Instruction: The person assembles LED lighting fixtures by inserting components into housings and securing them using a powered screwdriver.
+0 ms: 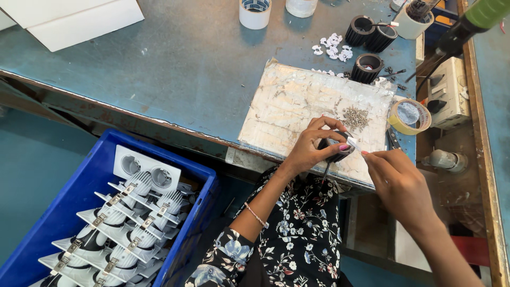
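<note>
Left hand (313, 146) curled around a small black ribbed part (336, 149), fingers wrapped over its top and hiding most of it — only a sliver of its dark side and a thin wire below showing. Right hand (396, 178) just beside, thumb and forefinger pinched on a tiny white piece (354, 144) touching the top of the black part; too small to make out its shape. Both held over the near edge of a worn foil-covered board (297, 106) lying on the blue-green workbench (175, 64).

On the board, a little heap of small screws (356, 117), individual ones blurred together. Beyond it, three more black ribbed parts (367, 67), a scatter of small white clips (333, 47), and a roll of white tape (255, 13) cut off by the top edge. A yellow tape roll (409, 116) at the board's right corner. Upper right, a green-handled tool (470, 22) — only partly in frame, tip hidden.

Lower left, a blue crate (74, 202) packed with white square light fittings (130, 212), rows overlapping and bottom ones cut off.
</note>
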